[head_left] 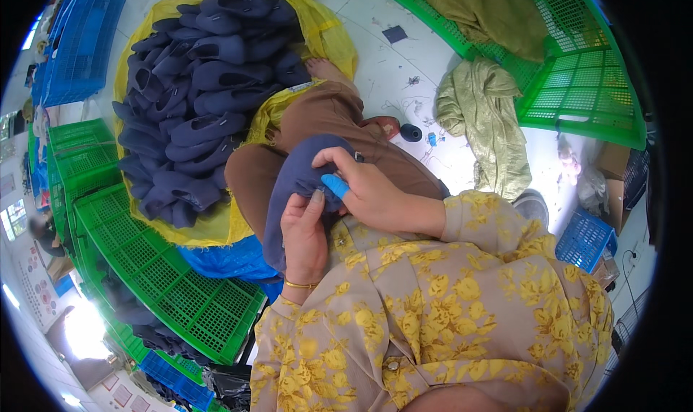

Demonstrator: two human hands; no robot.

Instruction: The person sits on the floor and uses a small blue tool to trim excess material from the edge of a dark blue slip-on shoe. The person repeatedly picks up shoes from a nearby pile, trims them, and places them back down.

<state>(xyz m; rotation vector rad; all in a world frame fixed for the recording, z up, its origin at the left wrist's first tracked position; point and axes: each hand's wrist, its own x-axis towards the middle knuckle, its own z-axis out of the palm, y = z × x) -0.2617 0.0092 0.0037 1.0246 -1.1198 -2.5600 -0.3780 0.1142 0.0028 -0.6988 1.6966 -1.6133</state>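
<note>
A soft navy slipper (278, 221) lies across my lap, over the brown trousers. My left hand (303, 240), with a thin yellow bangle at the wrist, pinches its gathered edge from below. From the right, my right hand (372, 199) grips the same piece, its fingers bent over the top. Blue tape (335, 185) wraps one digit of that hand. Both sets of fingertips meet close together at the slipper's opening; whether a small tool or thread is between them, I cannot tell. Past my knees, a heap of similar navy slippers (216, 76) fills an open yellow sack (325, 29).
Green plastic crates (173, 268) stand at the left, with a blue crate (83, 44) farther back. Another green crate (577, 87) is at the far right, near a crumpled pale-green sack (484, 123). A dark thread spool (411, 132) and scraps lie on the white floor.
</note>
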